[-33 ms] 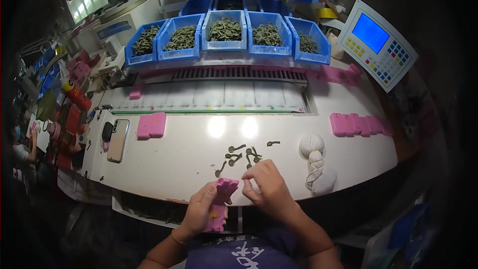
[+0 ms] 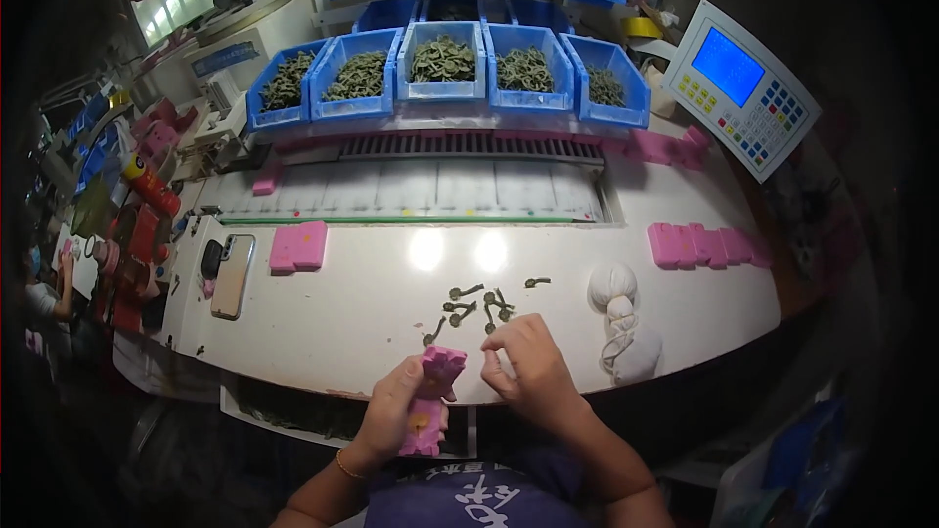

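My left hand (image 2: 389,409) grips a pink rubber-like mould (image 2: 442,368) that is opened into two parts, one above the other, over the table's front edge. Its inner faces have notched edges and a small yellowish mark. Just right of it, my right hand (image 2: 531,367) is raised with thumb and forefinger pinched together; whatever may be between them is too small to make out. Beyond both hands lie several small dark green pieces (image 2: 456,320), each with a round head and a thin stem.
A phone (image 2: 233,276) and a pink block (image 2: 298,246) lie left; a tied white cloth bundle (image 2: 631,347) and a row of pink blocks (image 2: 699,244) lie right. Blue bins (image 2: 440,88) with green pieces stand behind. A control panel (image 2: 740,88) leans at right. Another person sits far left.
My right hand has shifted very slightly to the right, away from the mould. The mould's upper part has tilted a little. The green pieces lie as before.
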The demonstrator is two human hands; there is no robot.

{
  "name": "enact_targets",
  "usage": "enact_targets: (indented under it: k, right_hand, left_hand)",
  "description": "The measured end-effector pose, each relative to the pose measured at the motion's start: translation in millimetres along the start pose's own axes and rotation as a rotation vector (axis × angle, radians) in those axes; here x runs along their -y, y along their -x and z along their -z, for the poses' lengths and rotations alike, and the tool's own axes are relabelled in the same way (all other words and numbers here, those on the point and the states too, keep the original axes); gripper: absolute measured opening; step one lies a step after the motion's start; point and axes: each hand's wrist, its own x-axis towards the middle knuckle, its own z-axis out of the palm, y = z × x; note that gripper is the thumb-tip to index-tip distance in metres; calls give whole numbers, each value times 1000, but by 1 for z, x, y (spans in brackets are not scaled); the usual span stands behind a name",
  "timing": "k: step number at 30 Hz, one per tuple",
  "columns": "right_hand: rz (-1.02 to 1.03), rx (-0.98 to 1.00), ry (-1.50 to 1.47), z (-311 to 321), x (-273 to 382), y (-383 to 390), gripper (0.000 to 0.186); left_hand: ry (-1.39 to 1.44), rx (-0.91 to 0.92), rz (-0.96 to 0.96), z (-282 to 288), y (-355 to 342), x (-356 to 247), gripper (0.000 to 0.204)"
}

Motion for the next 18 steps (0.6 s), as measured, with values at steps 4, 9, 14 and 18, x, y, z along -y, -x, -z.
enact_targets:
  k: [4, 9, 14, 18]
  right_hand:
    - [-34, 59, -30, 4, 4, 16, 43]
    - [-494, 267, -865, -13, 18, 33, 69]
    - [-551, 138, -966, -26, 16, 30, 40]
    - [-254, 87, -651, -20, 18, 25, 25]
  left_hand:
    - [314, 43, 239, 5, -3, -4, 55]
    - [289, 93, 193, -2, -2, 4, 60]
    - [-299, -35, -321, -6, 5, 10, 42]
    - [-603, -127, -582, -4, 6, 12, 34]
